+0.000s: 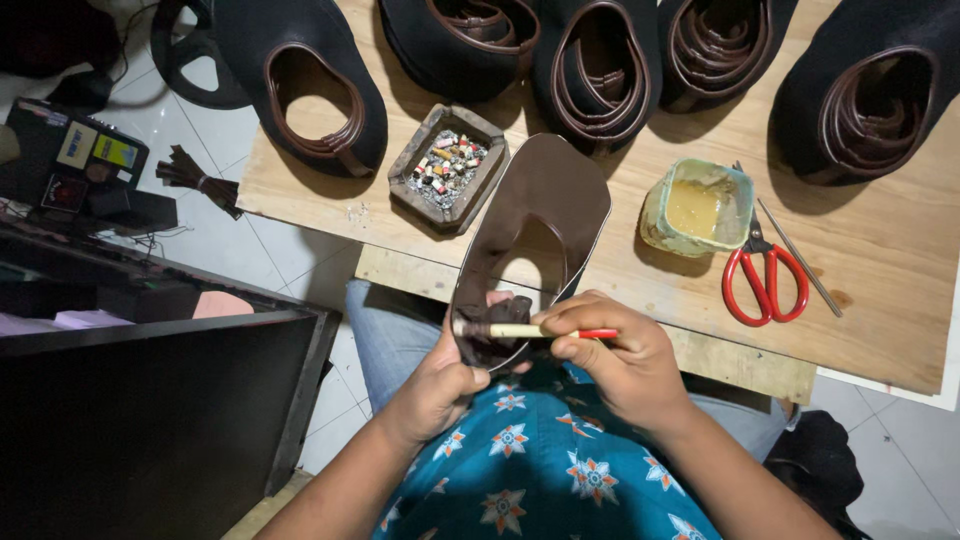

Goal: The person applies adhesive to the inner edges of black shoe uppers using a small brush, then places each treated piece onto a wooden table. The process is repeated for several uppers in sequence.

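Bare board [880, 300] right of scissors [765, 280] — ashtray [447, 168], glue tub [697, 207] crowd the middle.

Brush [530, 331] in right hand [625, 365], brown leather piece [540, 215] seemingly in left hand [440, 385].

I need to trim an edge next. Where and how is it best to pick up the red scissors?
Probably best by the two red loop handles of the scissors. They lie flat on the wooden table with the loops toward the person and the blades pointing away beside the glue tub. Come in from the near side, from above, with the right hand.
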A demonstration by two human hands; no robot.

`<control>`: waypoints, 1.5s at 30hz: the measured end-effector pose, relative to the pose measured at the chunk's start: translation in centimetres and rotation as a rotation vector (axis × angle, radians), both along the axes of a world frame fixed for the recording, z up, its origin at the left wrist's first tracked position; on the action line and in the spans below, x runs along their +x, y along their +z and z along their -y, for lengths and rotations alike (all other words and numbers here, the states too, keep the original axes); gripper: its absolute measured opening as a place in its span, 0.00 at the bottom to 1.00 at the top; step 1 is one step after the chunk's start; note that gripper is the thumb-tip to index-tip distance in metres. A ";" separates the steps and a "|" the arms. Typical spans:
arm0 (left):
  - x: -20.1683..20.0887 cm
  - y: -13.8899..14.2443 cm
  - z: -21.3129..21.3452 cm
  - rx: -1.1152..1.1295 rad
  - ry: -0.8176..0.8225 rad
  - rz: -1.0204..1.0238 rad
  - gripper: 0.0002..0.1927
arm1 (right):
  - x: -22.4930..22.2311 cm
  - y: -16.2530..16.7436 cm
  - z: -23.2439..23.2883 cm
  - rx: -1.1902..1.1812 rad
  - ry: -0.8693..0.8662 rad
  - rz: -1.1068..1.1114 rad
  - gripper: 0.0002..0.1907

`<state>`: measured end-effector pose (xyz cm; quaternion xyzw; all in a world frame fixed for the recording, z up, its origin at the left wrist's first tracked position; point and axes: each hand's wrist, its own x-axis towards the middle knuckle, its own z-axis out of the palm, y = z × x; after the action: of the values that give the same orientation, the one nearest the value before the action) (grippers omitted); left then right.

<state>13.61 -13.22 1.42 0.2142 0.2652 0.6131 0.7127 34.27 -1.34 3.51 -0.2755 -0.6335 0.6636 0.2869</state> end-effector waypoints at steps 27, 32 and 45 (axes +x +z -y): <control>-0.3 -0.3 0.1 -0.091 0.093 -0.034 0.54 | -1.1 -0.6 0.4 -0.198 -0.023 0.156 0.08; -0.1 0.6 -0.9 -0.191 0.273 -0.009 0.39 | -0.8 1.0 0.0 -0.141 0.233 0.046 0.05; -0.6 0.6 -1.1 -0.128 0.362 -0.150 0.27 | 0.9 2.5 -0.3 -0.312 0.171 -0.180 0.03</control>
<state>13.02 -12.16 2.05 0.1623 0.3904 0.6954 0.5811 35.15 -1.04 6.01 -0.2013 -0.5160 0.7976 0.2389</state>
